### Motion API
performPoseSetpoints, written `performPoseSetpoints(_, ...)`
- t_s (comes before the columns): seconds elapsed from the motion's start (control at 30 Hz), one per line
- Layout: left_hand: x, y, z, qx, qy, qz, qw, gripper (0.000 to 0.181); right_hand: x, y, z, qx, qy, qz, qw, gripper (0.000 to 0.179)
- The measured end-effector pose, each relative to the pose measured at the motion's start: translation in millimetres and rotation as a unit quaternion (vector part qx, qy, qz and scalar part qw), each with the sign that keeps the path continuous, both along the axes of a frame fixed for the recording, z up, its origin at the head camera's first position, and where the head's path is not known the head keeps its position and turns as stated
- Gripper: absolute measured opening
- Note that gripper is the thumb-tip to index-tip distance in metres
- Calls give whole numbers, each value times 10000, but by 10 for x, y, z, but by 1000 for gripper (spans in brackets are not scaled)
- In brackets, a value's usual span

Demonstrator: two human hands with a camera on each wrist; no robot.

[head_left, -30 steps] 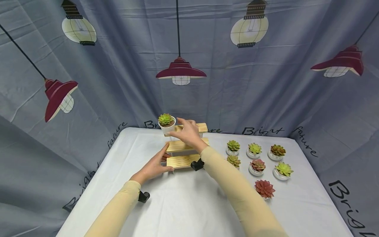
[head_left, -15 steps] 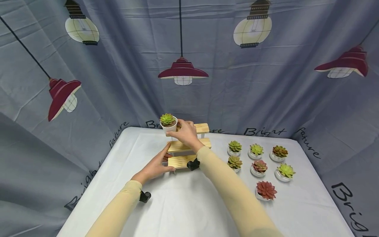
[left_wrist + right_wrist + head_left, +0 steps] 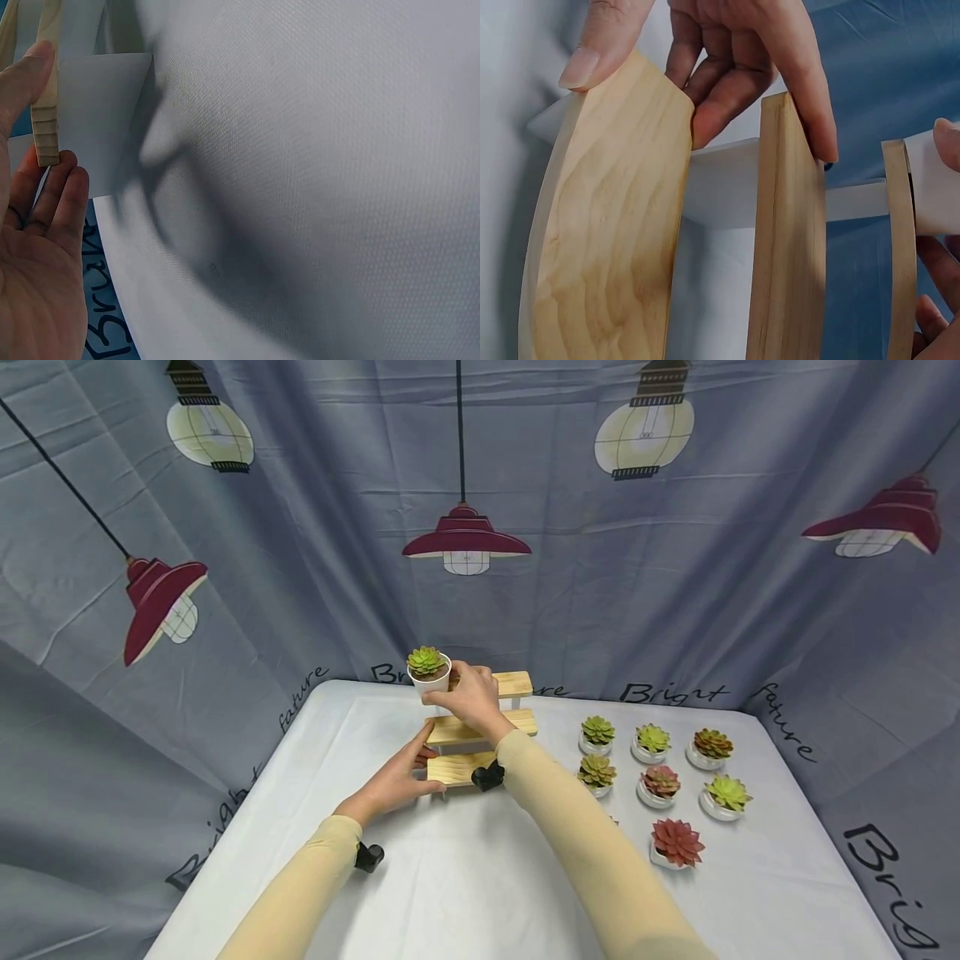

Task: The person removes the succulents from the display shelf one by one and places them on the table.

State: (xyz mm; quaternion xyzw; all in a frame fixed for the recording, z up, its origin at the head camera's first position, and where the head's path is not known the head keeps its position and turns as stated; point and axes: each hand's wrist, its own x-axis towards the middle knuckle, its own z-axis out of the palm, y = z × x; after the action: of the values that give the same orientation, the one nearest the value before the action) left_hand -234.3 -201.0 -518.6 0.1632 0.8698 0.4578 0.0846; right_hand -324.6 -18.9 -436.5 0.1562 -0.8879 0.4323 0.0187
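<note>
A white pot with a green succulent [image 3: 426, 662] stands at the left end of the top slat of a three-tier wooden stand [image 3: 453, 770]. My right hand [image 3: 474, 697] pinches the pot from its right side, thumb at the front and fingers behind. The right wrist view shows this white pot [image 3: 934, 187] at the right edge, against the top slat. My left hand [image 3: 390, 785] holds the stand's left end. In the left wrist view, the thumb of this left hand [image 3: 45, 277] lies on a slat and its fingertips are beneath; the index finger reaches the middle slat.
Several small potted succulents [image 3: 660, 781] stand in loose rows on the right of the white table [image 3: 465, 893], among them a red one [image 3: 677, 843]. My right sleeve [image 3: 592, 852] hides part of that side. A grey-blue curtain [image 3: 570, 610] hangs behind.
My right hand has shifted slightly left and its fingers have drawn closer about the pot. The pot stays on the top slat. My left hand has kept its hold on the stand.
</note>
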Motion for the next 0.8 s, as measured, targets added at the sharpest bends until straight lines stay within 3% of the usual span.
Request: performPoseSetpoints(0.8, -12, 9, -3, -86, 13, 19, 10000, 116, 20, -19, -22, -10, 83, -97, 9999, 65)
